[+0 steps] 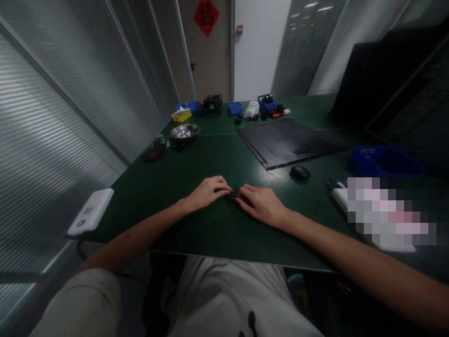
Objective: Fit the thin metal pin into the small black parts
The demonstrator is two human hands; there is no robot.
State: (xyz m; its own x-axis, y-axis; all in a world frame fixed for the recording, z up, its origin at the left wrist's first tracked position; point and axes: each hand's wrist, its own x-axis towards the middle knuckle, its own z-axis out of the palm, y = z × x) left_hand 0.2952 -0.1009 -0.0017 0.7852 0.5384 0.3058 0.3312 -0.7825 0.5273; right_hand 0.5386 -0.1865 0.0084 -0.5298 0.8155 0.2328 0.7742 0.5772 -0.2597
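Two bare hands meet over the green bench [206,161], at a small, thin dark piece [230,197]. The right hand [261,204] is curled, thumb and forefinger drawn together, and appears to pinch the piece's right end. The left hand [209,191] has its fingers extended and slightly parted, fingertips at or just above the left end; whether they grip it cannot be told.

Writing shows in two places: a dark Chinese character, 福, on the red diamond [206,18] on the far door [221,70], and dark marks, perhaps a number, beside a round mark on the white case [90,211] at the bench's left edge. No brand can be read on the black mouse [300,172].

The piece looks slim, with a pale glint along it; its finer shape is too small to make out.

The near bench edge runs below both hands, with the forearms reaching over it. Green surface stretches left of the left hand toward the white case, and ahead toward the steel bowl [184,132]. Ahead and to the right lie the black mat [287,140] and, nearer, the mouse; a blue tray [386,161] sits farther right. Along the far end stand a yellow bin [181,115] and small blue baskets [236,108].
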